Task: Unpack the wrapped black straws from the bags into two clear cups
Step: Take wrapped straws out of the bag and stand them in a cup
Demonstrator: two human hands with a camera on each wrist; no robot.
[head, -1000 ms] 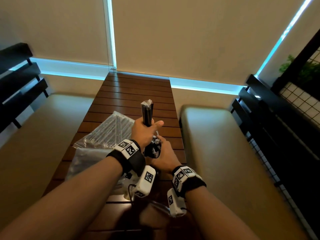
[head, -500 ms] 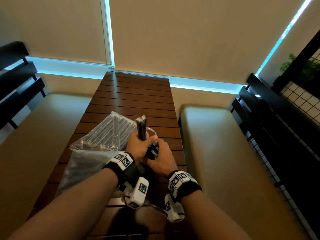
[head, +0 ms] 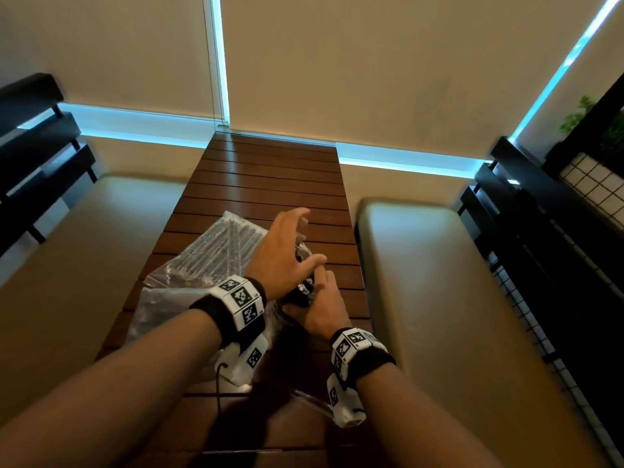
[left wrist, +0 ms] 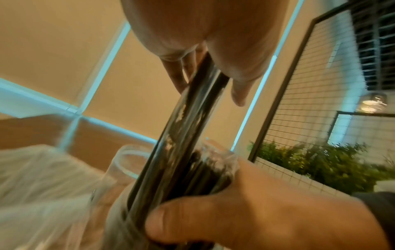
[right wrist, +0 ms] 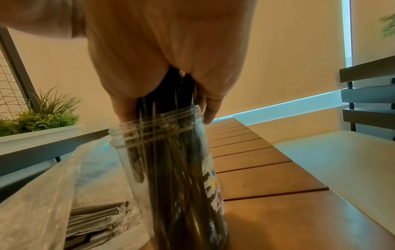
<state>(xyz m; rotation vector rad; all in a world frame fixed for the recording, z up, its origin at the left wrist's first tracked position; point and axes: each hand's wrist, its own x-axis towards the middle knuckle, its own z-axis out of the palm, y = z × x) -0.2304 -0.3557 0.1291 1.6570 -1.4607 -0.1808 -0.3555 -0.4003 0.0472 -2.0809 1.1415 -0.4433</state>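
Observation:
A clear cup [right wrist: 162, 128] with a threaded rim stands on the wooden table [head: 270, 177], full of wrapped black straws [right wrist: 177, 186]. My right hand [head: 324, 305] grips the bundle at the cup's mouth, thumb and fingers curled round it [left wrist: 256, 211]. My left hand [head: 287, 244] hovers over the cup, fingers straight and spread. A taller bunch of straws [left wrist: 188, 110] rises from the cup to its palm. A second clear cup [left wrist: 128, 157] shows just behind. A clear bag of straws [head: 219, 251] lies left of the hands.
A crumpled second bag [head: 162, 312] lies near the left wrist, with some straws in it [right wrist: 96, 214]. Cushioned benches flank the table, left [head: 84, 248] and right [head: 439, 298]. A black rack [head: 540, 231] and a planter [right wrist: 42, 118] stand to the right.
My left hand lowered the gripped bunch of straws into the cup and released it; its fingers now spread. The right hand stayed at the cup.

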